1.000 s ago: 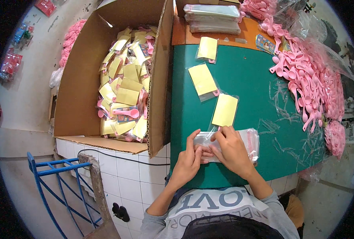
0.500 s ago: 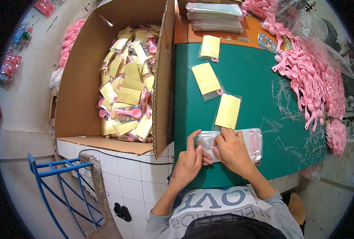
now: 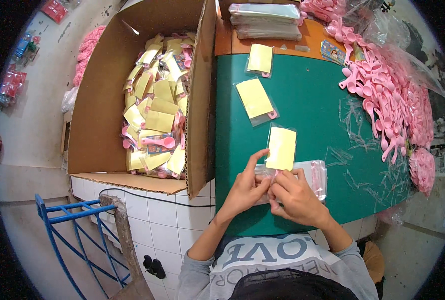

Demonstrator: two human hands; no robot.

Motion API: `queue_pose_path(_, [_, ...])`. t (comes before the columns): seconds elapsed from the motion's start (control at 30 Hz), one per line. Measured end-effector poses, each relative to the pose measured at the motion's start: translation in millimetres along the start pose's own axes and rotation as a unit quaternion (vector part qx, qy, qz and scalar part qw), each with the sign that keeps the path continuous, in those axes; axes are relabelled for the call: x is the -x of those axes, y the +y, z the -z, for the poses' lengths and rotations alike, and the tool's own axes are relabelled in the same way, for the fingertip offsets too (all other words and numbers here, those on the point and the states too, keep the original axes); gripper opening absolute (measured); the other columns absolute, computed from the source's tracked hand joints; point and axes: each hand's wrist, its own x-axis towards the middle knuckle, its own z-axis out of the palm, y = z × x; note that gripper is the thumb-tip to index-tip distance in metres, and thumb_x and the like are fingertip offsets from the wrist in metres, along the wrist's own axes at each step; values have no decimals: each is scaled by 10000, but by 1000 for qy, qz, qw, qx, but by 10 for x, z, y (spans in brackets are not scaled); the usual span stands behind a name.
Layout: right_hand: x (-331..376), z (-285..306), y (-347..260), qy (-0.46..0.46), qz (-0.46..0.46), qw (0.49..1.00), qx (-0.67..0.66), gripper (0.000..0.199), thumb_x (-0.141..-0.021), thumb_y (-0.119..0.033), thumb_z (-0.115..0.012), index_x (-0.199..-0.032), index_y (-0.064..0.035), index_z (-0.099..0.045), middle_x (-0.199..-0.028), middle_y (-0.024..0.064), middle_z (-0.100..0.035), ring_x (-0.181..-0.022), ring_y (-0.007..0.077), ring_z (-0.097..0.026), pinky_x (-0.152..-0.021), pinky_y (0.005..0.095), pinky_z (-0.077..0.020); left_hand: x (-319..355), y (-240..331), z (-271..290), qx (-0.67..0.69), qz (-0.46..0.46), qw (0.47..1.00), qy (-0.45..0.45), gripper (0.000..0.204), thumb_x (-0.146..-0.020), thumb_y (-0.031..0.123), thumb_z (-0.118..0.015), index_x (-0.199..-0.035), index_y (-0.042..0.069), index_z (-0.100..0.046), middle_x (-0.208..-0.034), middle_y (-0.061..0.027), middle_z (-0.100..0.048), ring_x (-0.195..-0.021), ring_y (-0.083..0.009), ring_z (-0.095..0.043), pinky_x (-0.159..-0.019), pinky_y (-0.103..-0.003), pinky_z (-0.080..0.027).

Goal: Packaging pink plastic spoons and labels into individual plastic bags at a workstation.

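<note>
Three clear packets with yellow cards (image 3: pixel 281 148) on green table; more fill the cardboard box (image 3: pixel 155 120).

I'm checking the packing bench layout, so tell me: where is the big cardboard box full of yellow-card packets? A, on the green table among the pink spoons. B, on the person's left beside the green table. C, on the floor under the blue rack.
B: the cardboard box stands open to the left of the green table, across from the loose pink spoons on the right.

Packets (image 3: pixel 155 120) in box (image 3: pixel 100 95), left of table (image 3: pixel 312 105)
</note>
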Motion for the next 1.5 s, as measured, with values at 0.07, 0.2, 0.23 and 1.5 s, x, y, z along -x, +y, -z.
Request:
queue_pose_path(0.07, [71, 28, 74, -9, 33, 997, -70, 193, -658, -121, -634, -772, -44, -499, -781, 85, -448, -835, 247, -486, -746, 372, -359, -35, -17, -28, 9, 1, 1000, -6, 437, -902, 68, -453, -1310, 96, -299, -823, -77, -601, -708, -73, -573, -634, -228, -483])
queue_pose_path(0.2, [271, 455, 408, -50, 11, 942, -330, 182, -671, -145, -659, -707, -48, -510, -763, 67, -518, -756, 218, -498, -693, 341, -370, -17, -81, -26, 85, 15, 996, 30, 393, -902, 63, -452, -1274, 83, -327, -865, -107, -621, -798, -130, -613, -678, -238, -502])
queue_pose_path(0.23, [395, 606, 616, -23, 5, 924, -382, 179, -673, -150, -665, -681, -53, -515, -761, 59, -548, -727, 206, -500, -674, 327, -373, -1, -76, -2, 156, 19, 987, 16, 373, -905, 65, -446, -1261, 72, -334, -881, -115, -626, -833, -154, -622, -693, -242, -509])
queue_pose_path(1.5, [450, -191, 97, 226, -385, 735, -510, 123, -815, 24, -572, -856, 35, -457, -793, 93, -567, -657, 145, -619, -566, 238, -530, 311, -211, -337, -14, 14, 992, 122, 181, -797, 33, -624, -935, -25, -523, -898, -52, -546, -783, -99, -565, -577, -210, -510])
